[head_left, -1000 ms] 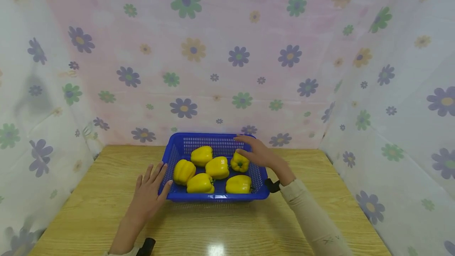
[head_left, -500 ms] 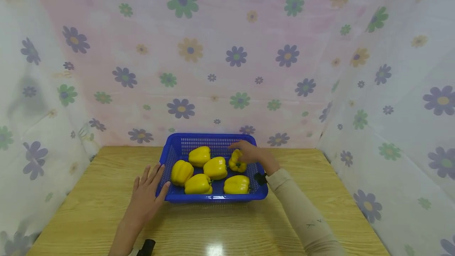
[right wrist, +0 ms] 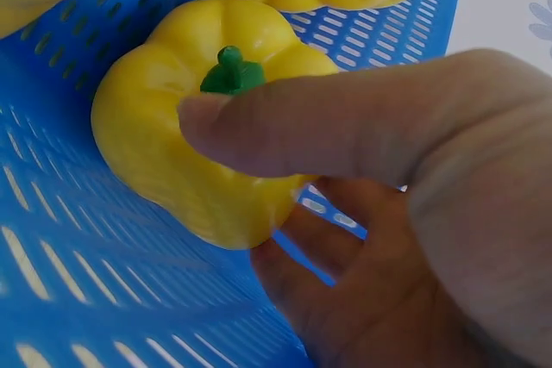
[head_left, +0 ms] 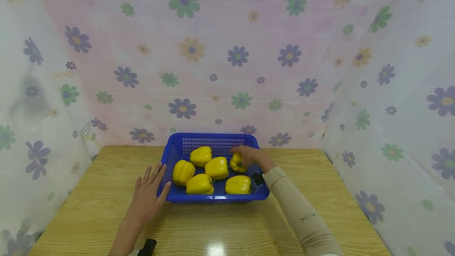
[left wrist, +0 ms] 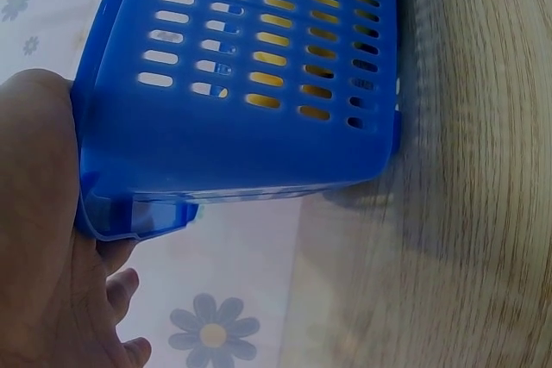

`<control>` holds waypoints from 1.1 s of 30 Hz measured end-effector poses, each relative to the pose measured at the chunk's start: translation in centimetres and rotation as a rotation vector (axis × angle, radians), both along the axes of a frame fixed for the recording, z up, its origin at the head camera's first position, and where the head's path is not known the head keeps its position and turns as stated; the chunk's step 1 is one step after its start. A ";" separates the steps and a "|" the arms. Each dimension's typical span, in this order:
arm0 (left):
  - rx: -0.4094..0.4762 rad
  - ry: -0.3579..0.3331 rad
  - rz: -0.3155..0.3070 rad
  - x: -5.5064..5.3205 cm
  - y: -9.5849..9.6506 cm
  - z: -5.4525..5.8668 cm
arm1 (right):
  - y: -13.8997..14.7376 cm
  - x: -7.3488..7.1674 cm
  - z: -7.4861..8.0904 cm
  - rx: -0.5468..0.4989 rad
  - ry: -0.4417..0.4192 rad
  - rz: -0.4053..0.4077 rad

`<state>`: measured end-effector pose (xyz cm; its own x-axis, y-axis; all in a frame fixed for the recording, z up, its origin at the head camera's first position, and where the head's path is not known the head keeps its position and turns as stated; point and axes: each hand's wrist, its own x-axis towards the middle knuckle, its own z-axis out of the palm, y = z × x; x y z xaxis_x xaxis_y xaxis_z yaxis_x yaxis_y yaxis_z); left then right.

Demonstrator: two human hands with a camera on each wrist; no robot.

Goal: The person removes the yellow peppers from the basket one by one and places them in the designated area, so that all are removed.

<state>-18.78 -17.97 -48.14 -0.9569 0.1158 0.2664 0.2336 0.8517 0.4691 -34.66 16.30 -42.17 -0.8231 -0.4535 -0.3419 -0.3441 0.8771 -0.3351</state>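
Observation:
A blue plastic basket (head_left: 213, 198) with slotted walls holds several yellow bell peppers (head_left: 217, 168). My right hand (head_left: 254, 156) reaches inside at the back right and grips the bell pepper (right wrist: 142, 131) there. In the right wrist view its thumb lies across the front beside the green stem, and its fingers curve round the side. My left hand (head_left: 145, 192) rests at the basket's left rim with its fingers extended. The left wrist view shows that hand (left wrist: 34, 204) against the upper edge of the blue side wall (left wrist: 233, 144).
The basket stands on a wood-grain table (head_left: 192, 228) near the back. A flower-patterned cloth (head_left: 213, 90) covers the back and both sides. Another pepper (head_left: 238, 185) lies at the front right inside the basket, close to the right wrist's black strap (head_left: 258, 178).
My right hand has moved down and left from above the basket's right side onto the back-right pepper, which it now grips. My left hand has stayed at the left rim.

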 end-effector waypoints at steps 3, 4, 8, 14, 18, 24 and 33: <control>0.000 -0.004 0.002 0.0 0.1 0.0 | 0.2 -0.1 -0.1 -0.003 -0.005 0.001; 0.001 -0.004 0.002 0.0 0.1 0.0 | 0.3 -0.2 -0.1 -0.001 0.000 0.006; 0.006 -0.011 0.002 0.1 0.1 0.1 | 0.5 -0.3 -0.2 -0.006 0.018 0.027; 0.029 -0.004 -0.004 0.1 0.1 0.1 | 0.5 -0.5 -0.3 -0.031 0.007 -0.014; 0.027 0.004 -0.008 0.1 0.1 0.0 | 0.6 -0.5 -0.3 -0.047 -0.025 -0.038; 0.023 0.003 -0.010 0.1 0.2 -0.1 | 1.1 -0.6 -0.7 -0.094 -0.045 0.047; 0.019 0.003 -0.009 0.1 0.2 0.0 | 1.1 -0.8 -1.0 -0.140 -0.016 0.033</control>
